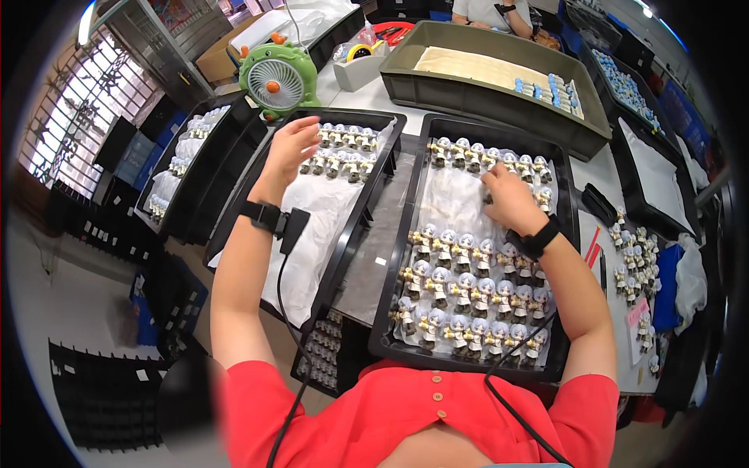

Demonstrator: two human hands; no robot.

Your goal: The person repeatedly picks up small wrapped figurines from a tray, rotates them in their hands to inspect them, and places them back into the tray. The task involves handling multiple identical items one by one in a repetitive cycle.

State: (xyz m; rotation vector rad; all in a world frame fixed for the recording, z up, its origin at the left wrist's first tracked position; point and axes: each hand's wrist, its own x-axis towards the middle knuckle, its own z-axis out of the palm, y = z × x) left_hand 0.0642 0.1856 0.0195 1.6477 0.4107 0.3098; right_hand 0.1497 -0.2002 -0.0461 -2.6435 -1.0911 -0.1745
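Note:
My left hand [295, 148] is raised over the far part of the left black tray [388, 160], its fingers apart and holding nothing. Beside it, two rows of small figurines [338, 165] with pale hair and dark bases lie on white sheeting [308, 226]. My right hand [512, 201] is down in the right black tray [378, 337], fingers curled together beside the far rows of similar figurines [462, 154]. A small dark bit shows under its fingertips; what they grip is mostly hidden. Several more rows of figurines [466, 292] fill the near half of this tray.
A green fan [278, 82] and a tape dispenser [360, 69] stand behind the left tray. An olive bin [499, 108] holding blue-and-white pieces is at the back. More figurines [636, 257] and red sticks [593, 246] lie at right. Cables run from both wristbands.

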